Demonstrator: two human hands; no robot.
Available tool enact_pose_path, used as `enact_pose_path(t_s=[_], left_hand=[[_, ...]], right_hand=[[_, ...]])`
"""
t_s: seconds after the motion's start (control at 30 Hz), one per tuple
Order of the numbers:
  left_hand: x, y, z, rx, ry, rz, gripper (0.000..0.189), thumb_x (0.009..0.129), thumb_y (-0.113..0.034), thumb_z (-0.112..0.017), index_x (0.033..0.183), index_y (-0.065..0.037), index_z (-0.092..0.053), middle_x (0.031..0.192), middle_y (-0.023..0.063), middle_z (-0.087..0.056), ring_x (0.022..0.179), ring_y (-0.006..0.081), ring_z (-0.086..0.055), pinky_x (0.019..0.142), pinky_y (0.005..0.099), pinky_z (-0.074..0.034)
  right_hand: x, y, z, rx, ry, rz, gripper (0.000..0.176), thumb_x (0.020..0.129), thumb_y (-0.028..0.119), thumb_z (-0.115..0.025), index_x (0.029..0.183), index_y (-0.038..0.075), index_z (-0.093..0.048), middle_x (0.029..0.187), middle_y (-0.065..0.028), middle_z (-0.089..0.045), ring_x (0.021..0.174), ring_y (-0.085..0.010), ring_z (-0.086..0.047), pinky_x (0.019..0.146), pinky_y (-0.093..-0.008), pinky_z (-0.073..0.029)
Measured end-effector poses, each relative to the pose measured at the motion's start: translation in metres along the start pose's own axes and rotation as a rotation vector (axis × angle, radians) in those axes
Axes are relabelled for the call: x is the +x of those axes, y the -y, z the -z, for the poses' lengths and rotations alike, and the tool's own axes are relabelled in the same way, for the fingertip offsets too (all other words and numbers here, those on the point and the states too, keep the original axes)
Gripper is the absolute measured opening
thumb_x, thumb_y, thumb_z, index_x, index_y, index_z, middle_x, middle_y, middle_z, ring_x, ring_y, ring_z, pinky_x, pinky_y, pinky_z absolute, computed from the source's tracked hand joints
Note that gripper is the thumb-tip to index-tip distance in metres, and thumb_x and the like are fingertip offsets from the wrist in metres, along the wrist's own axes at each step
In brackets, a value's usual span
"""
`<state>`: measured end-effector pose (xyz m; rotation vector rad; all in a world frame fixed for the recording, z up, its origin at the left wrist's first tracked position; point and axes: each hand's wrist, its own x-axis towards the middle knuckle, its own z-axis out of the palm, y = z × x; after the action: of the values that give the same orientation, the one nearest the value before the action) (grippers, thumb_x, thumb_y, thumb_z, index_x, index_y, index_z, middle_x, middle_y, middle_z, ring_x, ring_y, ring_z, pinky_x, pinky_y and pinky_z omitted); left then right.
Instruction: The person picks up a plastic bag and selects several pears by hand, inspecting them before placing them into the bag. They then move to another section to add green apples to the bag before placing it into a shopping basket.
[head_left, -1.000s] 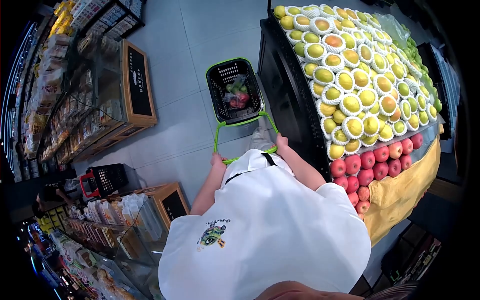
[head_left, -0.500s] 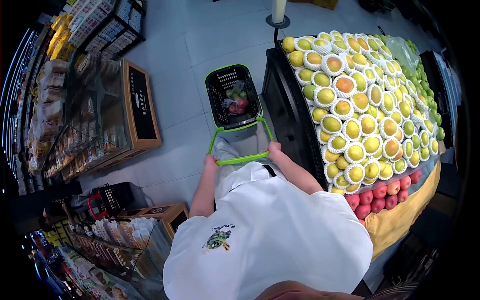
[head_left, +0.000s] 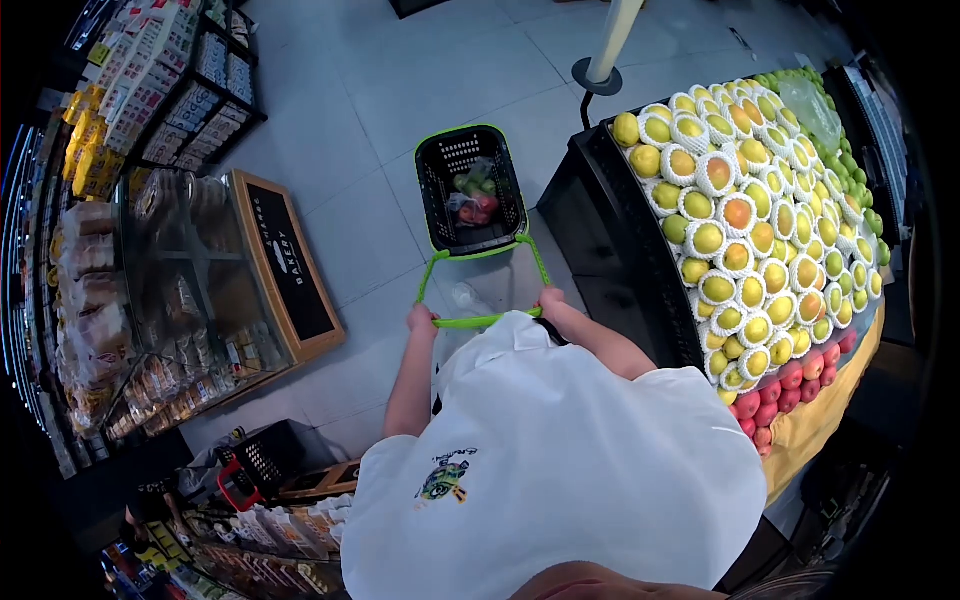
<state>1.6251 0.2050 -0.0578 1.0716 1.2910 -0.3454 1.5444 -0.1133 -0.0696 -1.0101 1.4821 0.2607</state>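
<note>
A black shopping basket (head_left: 452,154) with a green rim is in front of me, tilted so that I look into it. Its long green handle (head_left: 468,322) reaches back toward my body. My left hand (head_left: 422,320) is closed round the left end of that handle, and my right hand (head_left: 549,302) grips the right end. Inside the basket are clear plastic bags of fruit (head_left: 476,208), some red and some green. How the basket's underside meets the floor is hidden.
To the right stands a black fruit stand (head_left: 625,230) piled with yellow fruit in white foam nets (head_left: 740,210) and red apples (head_left: 790,376). A bakery case (head_left: 290,262) is on the left. A pole (head_left: 615,40) rises beyond the stand. Another dark basket (head_left: 270,462) is at lower left.
The fruit stand has shifted rightward in view and away from the basket, with more floor showing between them. The bakery case sits lower. Both hands keep their grip on the handle.
</note>
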Motion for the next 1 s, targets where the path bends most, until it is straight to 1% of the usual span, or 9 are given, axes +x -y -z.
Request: enact_pose_path(t_s=[0.1,0.23,0.3,0.4,0.67,0.73,0.8,0.87,1.0], left_hand=[[0.019,-0.052,-0.02,0.072,0.109,-0.068,0.03,0.105,-0.028,-0.047,0.107,0.002,-0.051,0.081,0.0122,-0.048,0.058,0.0225,-0.048,0.047,0.0351,-0.044],[0.04,-0.127,-0.044,0.107,0.045,-0.054,0.033,0.103,-0.028,-0.048,0.108,0.004,-0.052,0.08,0.0126,-0.05,0.056,0.0225,-0.049,0.048,0.0362,-0.046],[0.04,-0.147,-0.065,0.105,0.034,-0.066,0.02,0.095,-0.014,-0.047,0.107,0.002,-0.05,0.085,0.0145,-0.049,0.061,0.0214,-0.046,0.05,0.0358,-0.044],[0.069,-0.176,-0.081,0.204,0.058,-0.114,0.036,0.102,-0.028,-0.047,0.106,0.007,-0.053,0.076,0.0139,-0.054,0.053,0.0236,-0.051,0.047,0.0387,-0.047],[0.107,-0.259,-0.137,0.285,0.088,-0.13,0.022,0.1,-0.015,-0.045,0.106,0.004,-0.054,0.081,0.0162,-0.054,0.055,0.0257,-0.053,0.049,0.0423,-0.048],[0.127,-0.275,-0.15,0.309,0.142,-0.126,0.019,0.099,-0.012,-0.044,0.106,0.003,-0.053,0.083,0.0156,-0.053,0.057,0.0255,-0.052,0.05,0.042,-0.047],[0.144,-0.316,-0.171,0.311,0.214,-0.115,0.018,0.099,-0.011,-0.044,0.107,0.002,-0.052,0.083,0.0142,-0.051,0.059,0.0242,-0.05,0.051,0.0406,-0.047],[0.154,-0.337,-0.193,0.317,0.251,-0.097,0.019,0.098,-0.013,-0.045,0.108,0.002,-0.052,0.082,0.0132,-0.049,0.059,0.0228,-0.048,0.052,0.0397,-0.046],[0.149,-0.372,-0.239,0.354,0.198,-0.091,0.021,0.098,-0.017,-0.048,0.105,0.003,-0.053,0.081,0.013,-0.048,0.058,0.0222,-0.048,0.052,0.0387,-0.046]], right_hand=[[-0.004,0.006,-0.034,0.073,-0.021,-0.055,0.033,0.103,0.011,-0.041,0.13,-0.001,-0.056,0.101,-0.0185,-0.061,0.073,-0.0311,-0.064,0.062,-0.0474,-0.056],[-0.037,0.032,-0.097,0.179,0.0,-0.062,0.035,0.1,0.006,-0.041,0.131,0.0,-0.056,0.101,-0.0182,-0.059,0.075,-0.0313,-0.062,0.064,-0.0473,-0.055],[-0.039,0.046,-0.117,0.201,-0.046,-0.09,0.035,0.098,0.005,-0.042,0.13,0.001,-0.056,0.1,-0.0181,-0.059,0.075,-0.031,-0.062,0.063,-0.0471,-0.054],[-0.035,0.053,-0.144,0.242,-0.09,-0.128,0.034,0.096,0.004,-0.043,0.128,0.003,-0.057,0.099,-0.0173,-0.058,0.074,-0.0302,-0.061,0.062,-0.047,-0.053],[-0.027,0.108,-0.21,0.302,-0.099,-0.13,0.024,0.097,0.007,-0.045,0.117,-0.002,-0.056,0.095,-0.0184,-0.057,0.073,-0.0282,-0.061,0.06,-0.0457,-0.052],[-0.018,0.123,-0.218,0.03,0.073,-0.101,0.016,0.098,0.008,-0.046,0.108,-0.001,-0.054,0.089,-0.0181,-0.055,0.071,-0.0266,-0.058,0.059,-0.0425,-0.052],[0.035,0.138,-0.238,0.476,0.118,-0.362,0.01,0.098,0.01,-0.047,0.102,0.002,-0.052,0.085,-0.0154,-0.052,0.067,-0.0252,-0.054,0.058,-0.04,-0.052],[0.012,0.179,-0.253,0.561,0.094,-0.444,0.014,0.102,0.016,-0.046,0.093,0.006,-0.049,0.07,-0.0074,-0.048,0.058,-0.0198,-0.049,0.053,-0.0346,-0.047],[0.036,0.206,-0.277,0.663,0.018,-0.503,0.013,0.103,0.018,-0.049,0.097,0.006,-0.049,0.074,-0.0078,-0.048,0.056,-0.0177,-0.047,0.049,-0.0321,-0.044]])
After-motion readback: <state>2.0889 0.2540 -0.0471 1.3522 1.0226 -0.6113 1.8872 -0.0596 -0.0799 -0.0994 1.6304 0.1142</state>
